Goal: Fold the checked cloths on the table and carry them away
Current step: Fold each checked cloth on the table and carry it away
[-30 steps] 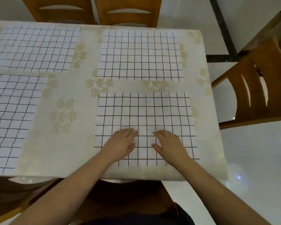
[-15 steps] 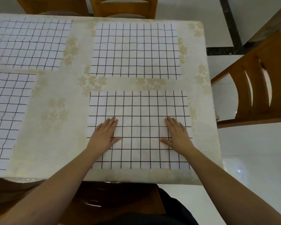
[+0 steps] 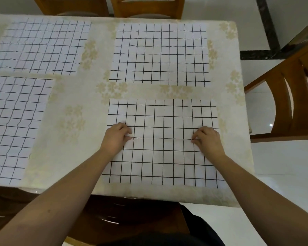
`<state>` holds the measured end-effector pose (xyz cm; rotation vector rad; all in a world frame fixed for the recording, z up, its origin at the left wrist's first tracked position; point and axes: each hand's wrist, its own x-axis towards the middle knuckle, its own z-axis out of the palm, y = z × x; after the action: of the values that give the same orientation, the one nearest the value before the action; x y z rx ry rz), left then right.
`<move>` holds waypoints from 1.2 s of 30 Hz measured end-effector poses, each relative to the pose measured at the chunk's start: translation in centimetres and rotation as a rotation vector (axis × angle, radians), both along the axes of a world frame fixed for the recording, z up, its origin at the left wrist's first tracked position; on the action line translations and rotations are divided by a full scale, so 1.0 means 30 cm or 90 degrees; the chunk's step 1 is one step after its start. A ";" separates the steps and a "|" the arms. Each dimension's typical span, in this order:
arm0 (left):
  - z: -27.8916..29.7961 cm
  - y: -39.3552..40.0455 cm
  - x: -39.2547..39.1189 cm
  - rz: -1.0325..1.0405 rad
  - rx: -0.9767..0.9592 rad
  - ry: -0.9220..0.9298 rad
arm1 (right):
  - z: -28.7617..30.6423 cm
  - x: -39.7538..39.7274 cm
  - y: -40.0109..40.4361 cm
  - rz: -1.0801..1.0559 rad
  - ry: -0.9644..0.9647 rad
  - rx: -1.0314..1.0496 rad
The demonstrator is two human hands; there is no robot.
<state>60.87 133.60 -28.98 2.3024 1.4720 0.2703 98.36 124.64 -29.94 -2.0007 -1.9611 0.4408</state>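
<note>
Pinching the near checked cloth at mid-height, our left hand and right hand sit at its left and right edges, fingers curled onto the fabric; a faint crease runs between them. This cloth lies flat on the bench, at its near right corner. We note three more checked cloths: far right, far left, near left. Wooden chair stands right.
</note>
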 end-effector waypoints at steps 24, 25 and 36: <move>0.118 -0.015 -0.040 -0.045 0.035 -0.054 | 0.085 0.015 -0.007 0.052 0.005 0.056; 0.122 -0.012 -0.050 -0.059 0.031 -0.042 | 0.082 0.020 -0.009 0.062 -0.004 0.061; 0.225 0.025 -0.150 -0.081 0.148 0.036 | 0.141 0.035 -0.017 0.071 -0.032 0.111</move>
<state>56.38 134.36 -22.24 2.5951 1.3771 0.3587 99.41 124.13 -25.72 -1.8186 -2.0715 0.2361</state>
